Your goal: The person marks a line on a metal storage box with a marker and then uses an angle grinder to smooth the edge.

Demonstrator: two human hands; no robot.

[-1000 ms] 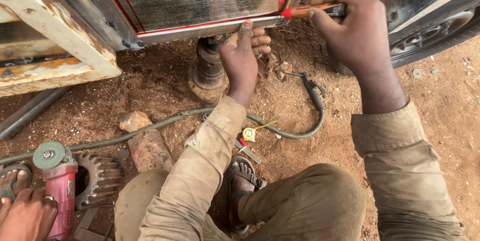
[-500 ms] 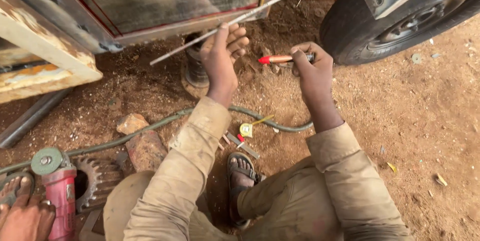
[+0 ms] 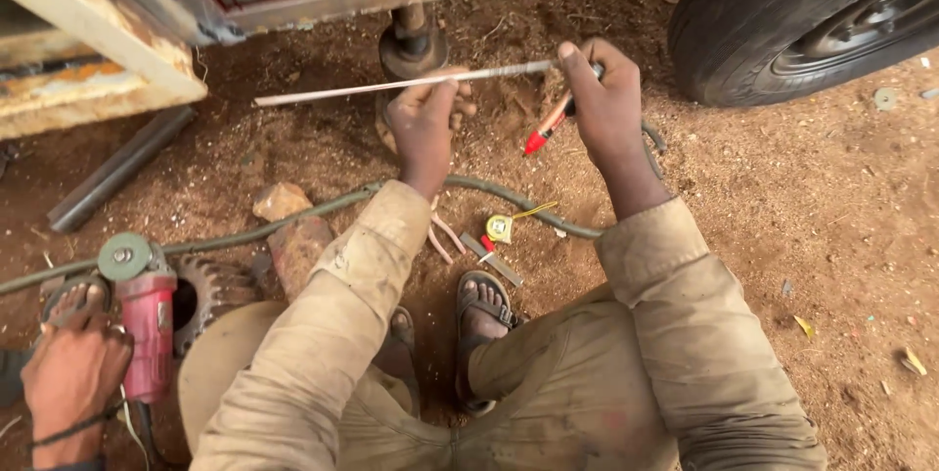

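At the far left another person's hand (image 3: 73, 373) rests by a red angle grinder (image 3: 142, 310) on the dirt. The left hand (image 3: 423, 129) pinches a thin metal rod (image 3: 391, 86), which runs nearly level (slightly tilted) across to the right hand (image 3: 606, 104). That hand is closed around the rod's end and a red-tipped marker (image 3: 550, 122), pointing down-left below the rod.

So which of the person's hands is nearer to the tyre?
Right. The right hand, gripping a red-tipped marker, is just beside the tyre; the left hand, holding the thin metal strip, sits farther away.
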